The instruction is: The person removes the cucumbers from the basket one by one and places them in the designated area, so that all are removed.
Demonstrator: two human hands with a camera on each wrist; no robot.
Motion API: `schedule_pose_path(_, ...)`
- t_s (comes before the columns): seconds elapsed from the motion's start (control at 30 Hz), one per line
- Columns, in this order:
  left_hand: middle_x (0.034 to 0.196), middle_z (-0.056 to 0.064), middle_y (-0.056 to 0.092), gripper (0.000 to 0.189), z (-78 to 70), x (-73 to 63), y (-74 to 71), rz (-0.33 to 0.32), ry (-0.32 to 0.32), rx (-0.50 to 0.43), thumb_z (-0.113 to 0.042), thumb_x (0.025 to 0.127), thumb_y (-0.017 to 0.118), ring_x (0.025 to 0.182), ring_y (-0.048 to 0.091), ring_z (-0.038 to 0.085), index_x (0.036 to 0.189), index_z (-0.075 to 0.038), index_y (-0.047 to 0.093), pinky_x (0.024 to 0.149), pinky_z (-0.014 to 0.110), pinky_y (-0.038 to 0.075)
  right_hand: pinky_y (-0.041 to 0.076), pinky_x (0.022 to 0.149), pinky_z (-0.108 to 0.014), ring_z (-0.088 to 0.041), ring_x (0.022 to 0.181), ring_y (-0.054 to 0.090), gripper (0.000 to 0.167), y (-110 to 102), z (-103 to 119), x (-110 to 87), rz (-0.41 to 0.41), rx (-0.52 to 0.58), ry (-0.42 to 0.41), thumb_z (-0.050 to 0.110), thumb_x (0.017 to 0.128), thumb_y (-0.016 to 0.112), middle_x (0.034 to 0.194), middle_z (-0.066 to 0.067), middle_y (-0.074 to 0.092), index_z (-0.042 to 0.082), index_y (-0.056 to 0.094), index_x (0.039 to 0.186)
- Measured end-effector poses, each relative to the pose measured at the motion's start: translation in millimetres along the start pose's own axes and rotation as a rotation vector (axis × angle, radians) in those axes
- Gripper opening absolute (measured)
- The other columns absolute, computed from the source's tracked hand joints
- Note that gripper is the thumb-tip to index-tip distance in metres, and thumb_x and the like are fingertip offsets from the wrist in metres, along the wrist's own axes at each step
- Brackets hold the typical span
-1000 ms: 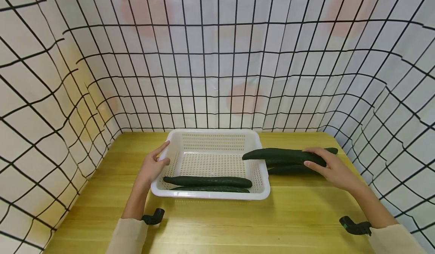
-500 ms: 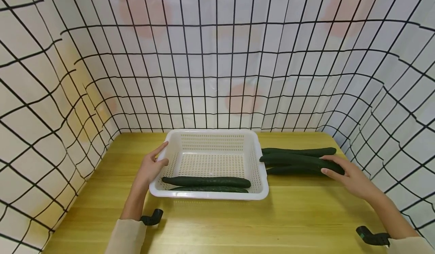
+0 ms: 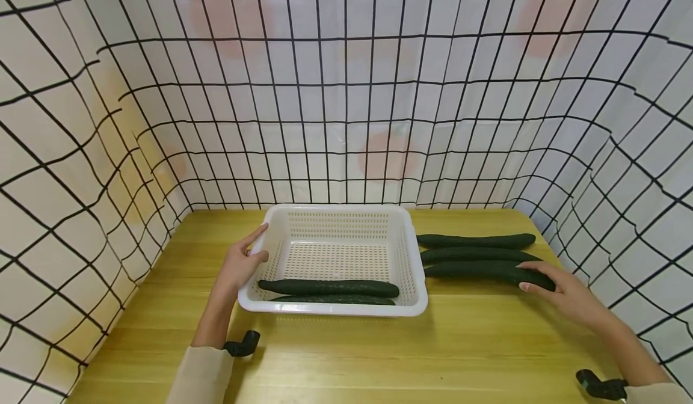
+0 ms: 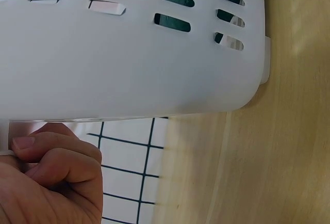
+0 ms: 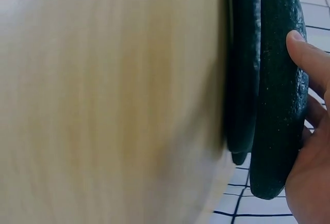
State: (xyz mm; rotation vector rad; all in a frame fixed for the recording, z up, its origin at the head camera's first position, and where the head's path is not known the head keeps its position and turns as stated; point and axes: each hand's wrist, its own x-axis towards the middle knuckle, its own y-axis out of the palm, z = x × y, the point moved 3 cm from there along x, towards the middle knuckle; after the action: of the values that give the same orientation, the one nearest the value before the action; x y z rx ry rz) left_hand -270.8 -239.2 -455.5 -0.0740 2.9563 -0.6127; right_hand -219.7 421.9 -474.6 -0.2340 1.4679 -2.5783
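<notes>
A white plastic basket with slotted walls stands on the table. Two dark green cucumbers lie inside along its near side. My left hand grips the basket's left rim; the left wrist view shows that hand's fingers curled beside the wall. To the basket's right, several cucumbers lie roughly side by side, among them a back cucumber and a middle cucumber. My right hand holds the right end of the front cucumber between thumb and fingers. What lies under it is hidden.
The wooden table extends in front of the basket. Black wire grid panels with pale cloth behind them rise at the back and both sides. Their right panel stands close to the right hand's side.
My right hand has carried its cucumber right and toward me, from over the basket's right rim to the front of the row. The left hand keeps its hold on the basket.
</notes>
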Motion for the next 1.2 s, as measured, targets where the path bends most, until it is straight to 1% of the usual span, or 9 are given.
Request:
schedule_pose_path(0.17, 0.145, 0.025, 0.055, 0.072, 0.6, 0.3, 0.3, -0.001, -0.012, -0.001, -0.013, 0.092, 0.060, 0.102, 0.061, 0.028, 0.158, -0.036, 0.042, 0.074, 0.032, 0.056, 0.045, 0.088, -0.070, -0.057, 0.128, 0.046, 0.051, 9, -6, -0.1, 0.005, 0.015, -0.028, 0.035, 0.102, 0.064, 0.147, -0.028, 0.050, 0.010, 0.053, 0.145)
schedule_pose_path(0.4, 0.145, 0.026, 0.055, 0.072, -0.4, -0.7, 1.8, 0.004, -0.016, -0.009, -0.013, 0.092, 0.060, 0.105, 0.061, 0.029, 0.158, -0.036, 0.042, 0.075, 0.033, 0.057, 0.047, 0.090, -0.064, -0.048, 0.127, 0.049, 0.046, 14, -6, 1.3, -0.017, 0.004, -0.078, 0.033, 0.100, 0.066, 0.143, -0.020, 0.055, 0.014, 0.057, 0.141)
schedule_pose_path(0.5, 0.147, 0.026, 0.054, 0.072, -0.7, -0.7, 1.1, 0.004, -0.014, -0.022, -0.012, 0.092, 0.060, 0.105, 0.061, 0.029, 0.157, -0.037, 0.042, 0.076, 0.034, 0.057, 0.051, 0.090, -0.055, -0.039, 0.126, 0.051, 0.044, 15, -6, 1.6, -0.031, -0.016, -0.096, 0.032, 0.099, 0.068, 0.141, -0.015, 0.057, 0.016, 0.059, 0.139)
schedule_pose_path(0.63, 0.149, 0.025, 0.053, 0.072, -1.0, -0.3, 0.2, 0.004, -0.004, -0.028, -0.012, 0.092, 0.060, 0.105, 0.062, 0.028, 0.157, -0.036, 0.042, 0.075, 0.034, 0.057, 0.051, 0.088, -0.039, -0.013, 0.122, 0.051, 0.043, 16, -6, 2.1, -0.064, -0.046, -0.108, 0.032, 0.097, 0.071, 0.136, -0.007, 0.061, 0.020, 0.062, 0.136)
schedule_pose_path(0.7, 0.150, 0.025, 0.052, 0.072, -0.4, 0.5, -0.3, 0.004, -0.002, -0.028, -0.012, 0.092, 0.060, 0.104, 0.061, 0.028, 0.157, -0.037, 0.042, 0.075, 0.033, 0.057, 0.050, 0.089, -0.038, -0.007, 0.121, 0.049, 0.043, 16, -6, 3.1, -0.074, -0.050, -0.124, 0.031, 0.095, 0.073, 0.134, -0.006, 0.061, 0.020, 0.063, 0.135)
schedule_pose_path(0.8, 0.149, 0.024, 0.053, 0.072, 0.9, 1.7, -0.6, 0.002, 0.000, -0.032, -0.012, 0.092, 0.060, 0.102, 0.062, 0.028, 0.157, -0.036, 0.042, 0.074, 0.033, 0.057, 0.050, 0.091, -0.045, -0.014, 0.119, 0.053, 0.042, 17, -4, 4.6, -0.092, -0.091, -0.165, 0.030, 0.094, 0.075, 0.131, -0.005, 0.063, 0.019, 0.065, 0.133)
schedule_pose_path(0.9, 0.150, 0.025, 0.052, 0.072, 1.2, 2.3, -0.9, 0.003, 0.001, -0.028, -0.012, 0.092, 0.060, 0.103, 0.061, 0.028, 0.158, -0.036, 0.042, 0.074, 0.032, 0.056, 0.049, 0.090, -0.057, -0.032, 0.117, 0.056, 0.041, 19, -4, 5.7, -0.092, -0.126, -0.201, 0.028, 0.092, 0.077, 0.130, -0.009, 0.062, 0.015, 0.066, 0.130)
schedule_pose_path(1.0, 0.151, 0.025, 0.051, 0.072, 1.2, 2.5, -0.9, 0.005, -0.001, -0.025, -0.012, 0.092, 0.059, 0.106, 0.060, 0.029, 0.158, -0.035, 0.041, 0.075, 0.032, 0.056, 0.049, 0.089, -0.063, -0.042, 0.116, 0.057, 0.041, 20, -4, 7.1, -0.078, -0.137, -0.201, 0.028, 0.091, 0.078, 0.130, -0.013, 0.061, 0.012, 0.067, 0.128)
schedule_pose_path(1.2, 0.147, 0.025, 0.053, 0.072, 1.8, 1.5, -0.2, -0.001, -0.001, -0.040, -0.011, 0.092, 0.061, 0.103, 0.062, 0.029, 0.157, -0.035, 0.043, 0.074, 0.033, 0.058, 0.049, 0.089, -0.062, -0.042, 0.114, 0.060, 0.045, 13, 14, 15.4, -0.059, -0.157, -0.166, 0.034, 0.093, 0.076, 0.128, -0.016, 0.064, 0.009, 0.067, 0.128)
